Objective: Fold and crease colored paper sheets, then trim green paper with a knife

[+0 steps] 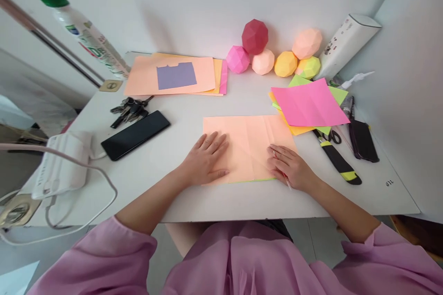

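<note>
A peach sheet of paper with faint creases lies in front of me, a thin green edge showing along its near side. My left hand rests flat on its left part, fingers spread. On the right part lies my right hand, its fingers curled round a thin red-and-white stick, which may be a slim pen or refill. The stick's near end pokes out below the palm.
Behind are stacked coloured sheets with a purple piece, and several faceted paper balls. Pink paper, a black-handled cutter and scissors are at right. Keys, a phone and a power strip sit left.
</note>
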A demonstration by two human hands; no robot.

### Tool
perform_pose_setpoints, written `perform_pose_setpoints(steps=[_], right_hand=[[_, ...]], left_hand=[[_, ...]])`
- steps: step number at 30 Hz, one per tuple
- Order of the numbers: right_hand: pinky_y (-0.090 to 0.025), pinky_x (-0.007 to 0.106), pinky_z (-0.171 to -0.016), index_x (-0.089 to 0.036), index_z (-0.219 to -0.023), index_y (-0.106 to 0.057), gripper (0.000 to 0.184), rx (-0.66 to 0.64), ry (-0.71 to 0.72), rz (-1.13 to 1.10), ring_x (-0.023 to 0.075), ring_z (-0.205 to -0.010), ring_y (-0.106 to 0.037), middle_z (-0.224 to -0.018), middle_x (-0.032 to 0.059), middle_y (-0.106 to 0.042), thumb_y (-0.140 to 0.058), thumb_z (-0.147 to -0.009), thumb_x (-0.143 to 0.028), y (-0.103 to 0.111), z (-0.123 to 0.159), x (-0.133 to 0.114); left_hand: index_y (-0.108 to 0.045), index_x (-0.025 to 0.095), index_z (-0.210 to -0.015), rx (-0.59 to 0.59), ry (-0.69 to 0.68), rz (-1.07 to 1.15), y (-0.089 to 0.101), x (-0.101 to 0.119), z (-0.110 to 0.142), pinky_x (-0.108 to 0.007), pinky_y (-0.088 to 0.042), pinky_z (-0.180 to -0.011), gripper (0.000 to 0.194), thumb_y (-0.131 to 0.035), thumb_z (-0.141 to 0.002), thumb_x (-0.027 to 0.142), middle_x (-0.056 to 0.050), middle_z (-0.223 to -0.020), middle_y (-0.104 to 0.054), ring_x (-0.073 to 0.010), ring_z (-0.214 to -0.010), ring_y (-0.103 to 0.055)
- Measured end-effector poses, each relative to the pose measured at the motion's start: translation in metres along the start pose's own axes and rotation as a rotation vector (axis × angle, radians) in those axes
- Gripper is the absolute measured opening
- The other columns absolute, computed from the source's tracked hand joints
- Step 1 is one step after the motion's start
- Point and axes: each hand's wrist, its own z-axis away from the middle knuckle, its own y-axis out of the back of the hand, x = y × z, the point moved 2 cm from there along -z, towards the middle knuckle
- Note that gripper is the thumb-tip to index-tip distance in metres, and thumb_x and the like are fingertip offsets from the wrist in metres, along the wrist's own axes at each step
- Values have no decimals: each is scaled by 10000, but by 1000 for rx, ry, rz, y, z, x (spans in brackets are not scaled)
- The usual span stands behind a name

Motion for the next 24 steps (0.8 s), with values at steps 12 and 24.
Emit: perform_pose_setpoints(steps=[12, 24], right_hand=[[-483, 495, -1029, -203, -1101, -602, 211, -8, 12, -32, 277, -1271, -506, -1286, 121, -607, -552, -896, -207, 1, -4, 3], [-445, 552, -1038, -187, -1223, -528, 417, -46, 24, -38, 323, -1310, -452, -1356, 168, -540, -651, -854, -338, 4, -8, 4]], left_hand=[[-233, 171, -1500, -10, -14, 1, 1, -12, -2, -468, -43, -1180, 812, -338, -881, 686, -99, -1588, -138, -296, -1467, -70], [-254, 194, -1494, -68, 68, 40, 8, -19, -2, -526, 7, -1160, 826, -352, -853, 706, -68, -1596, -130, -345, -1462, -23]])
